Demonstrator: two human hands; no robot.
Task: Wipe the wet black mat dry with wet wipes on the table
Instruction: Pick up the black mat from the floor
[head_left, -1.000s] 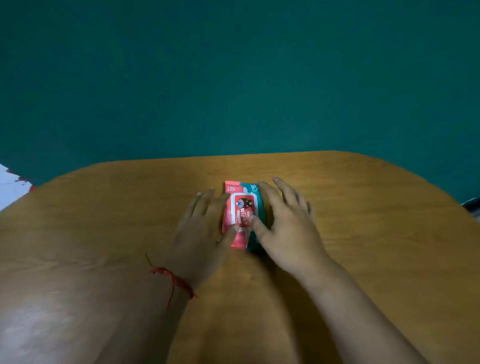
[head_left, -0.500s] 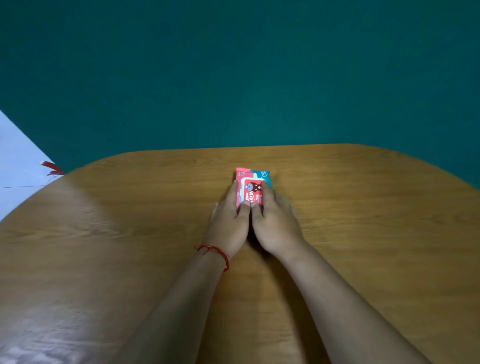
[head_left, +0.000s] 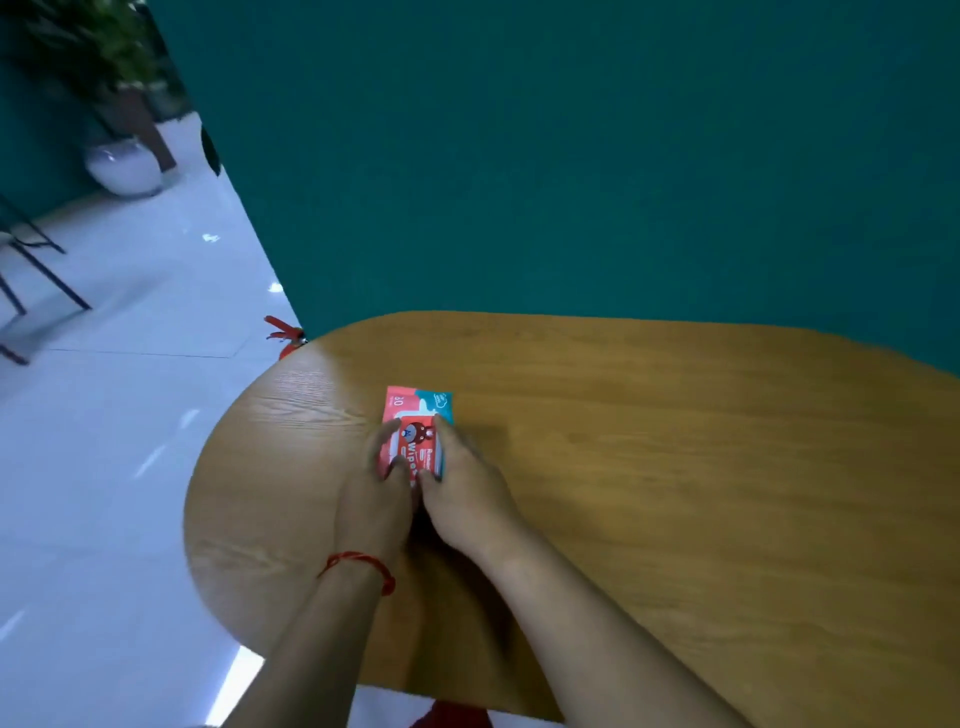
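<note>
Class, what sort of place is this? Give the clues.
Probably an office or lounge: a rounded wooden table beside a teal partition, a glossy pale tiled floor, and a potted plant beyond.

The pack of wet wipes (head_left: 415, 415) carries the only print I can see. Its red label reads "Wipe" in white, the word's end hidden. The far pink corner has a number that looks like 80. The small lines and the white logo on the teal corner are too blurred to read.

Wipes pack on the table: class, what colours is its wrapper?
The pack is mostly red with a teal far-right corner; head view shows it best.
</note>
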